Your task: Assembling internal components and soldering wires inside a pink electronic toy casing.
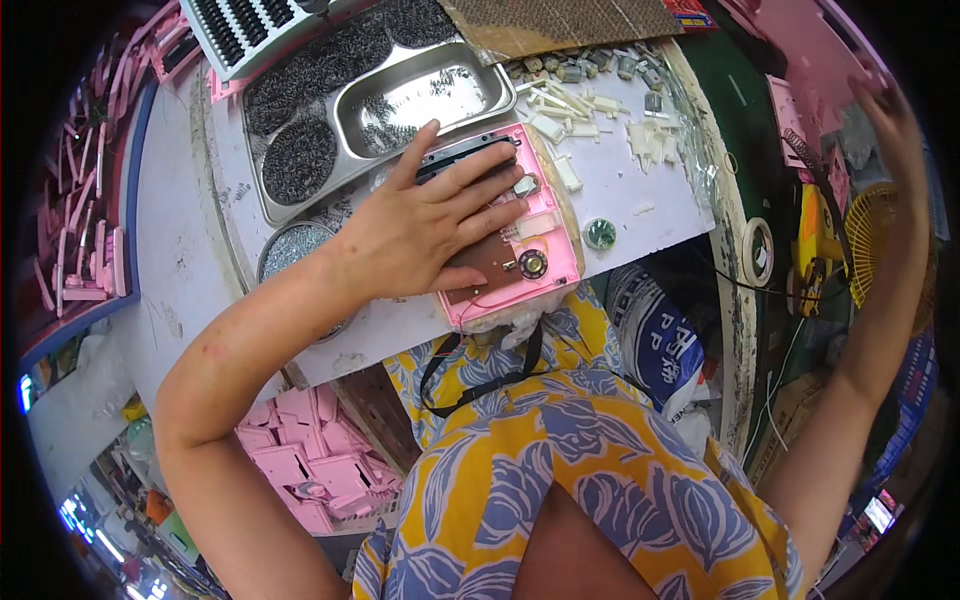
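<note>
My left hand (430,215) lies flat with fingers spread over a pink plastic housing (567,272) on the table. A brown board (497,262), a small round speaker (533,264) with thin wires and a black strip (462,157) sit in this housing, partly hidden by my fingers. Far out to the right, my right hand (888,115) is raised at a blurred pink panel-like thing (825,65). Whether its fingers grip that panel does not show clearly.
Behind the housing stands a metal tray (430,95) with many small black springs. A bowl of small metal parts (292,250), white plastic pieces (655,143) and a round green-topped item (599,234) lie around. Rightward are tape (758,252), a yellow tool (812,235) and a yellow basket (872,240).
</note>
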Demonstrator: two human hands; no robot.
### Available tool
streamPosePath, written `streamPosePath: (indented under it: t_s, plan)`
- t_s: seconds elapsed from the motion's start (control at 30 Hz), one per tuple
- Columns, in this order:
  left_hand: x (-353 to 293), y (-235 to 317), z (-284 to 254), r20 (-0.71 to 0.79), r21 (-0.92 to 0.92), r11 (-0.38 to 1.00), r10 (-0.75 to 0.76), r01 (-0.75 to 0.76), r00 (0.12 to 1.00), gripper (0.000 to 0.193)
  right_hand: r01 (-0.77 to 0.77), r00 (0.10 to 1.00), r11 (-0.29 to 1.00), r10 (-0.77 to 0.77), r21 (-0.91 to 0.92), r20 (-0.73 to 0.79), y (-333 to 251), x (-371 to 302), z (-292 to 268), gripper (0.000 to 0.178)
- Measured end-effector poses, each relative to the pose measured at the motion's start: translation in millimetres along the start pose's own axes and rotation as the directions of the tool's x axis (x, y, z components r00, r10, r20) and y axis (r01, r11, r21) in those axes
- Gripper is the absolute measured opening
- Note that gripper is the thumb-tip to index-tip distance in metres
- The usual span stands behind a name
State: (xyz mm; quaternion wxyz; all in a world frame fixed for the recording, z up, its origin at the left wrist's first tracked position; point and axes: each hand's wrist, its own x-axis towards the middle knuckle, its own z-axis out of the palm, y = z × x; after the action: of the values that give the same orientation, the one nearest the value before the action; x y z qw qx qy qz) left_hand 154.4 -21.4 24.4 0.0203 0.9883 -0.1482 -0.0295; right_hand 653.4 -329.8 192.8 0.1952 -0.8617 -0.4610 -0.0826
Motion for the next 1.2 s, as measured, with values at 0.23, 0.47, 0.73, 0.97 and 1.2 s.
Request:
streamPosePath:
  t_s: [0.23,0.47,0.73,0.97,1.2]
  plan:
    - [-4.3,15.0,21.1,-0.178,-0.229,0.966,-0.161,0.118,0.971,0.081,-0.102,0.973,0.336,0.228,0.936,0.024,-150.2,-131.1,86.9,0.058]
    - [-4.7,37.6,-6.7,-0.281,-0.96,0.235,-0.798,-0.154,0.533,0.066,-0.334,0.927,0.072,-0.153,0.94,0.341,-200.3,-120.7,163.5,0.064]
    - [-16.0,47.3,-36.8,-0.082,-0.992,0.031,-0.893,-0.119,0.443,0.041,-0.348,0.912,0.29,-0.114,0.892,0.393,-276.5,-112.3,191.3,0.066]
    - [-17.3,96.9,8.8,-0.026,-0.968,0.133,-0.896,0.212,0.444,0.074,-0.268,0.889,0.71,-0.079,0.651,0.451,-269.4,-187.9,195.4,0.066]
    - [-28.6,92.8,22.2,-0.045,-0.97,0.141,-0.903,0.196,0.427,0.071,-0.053,0.854,0.776,-0.291,0.629,0.431,-267.5,-167.7,216.2,0.062]
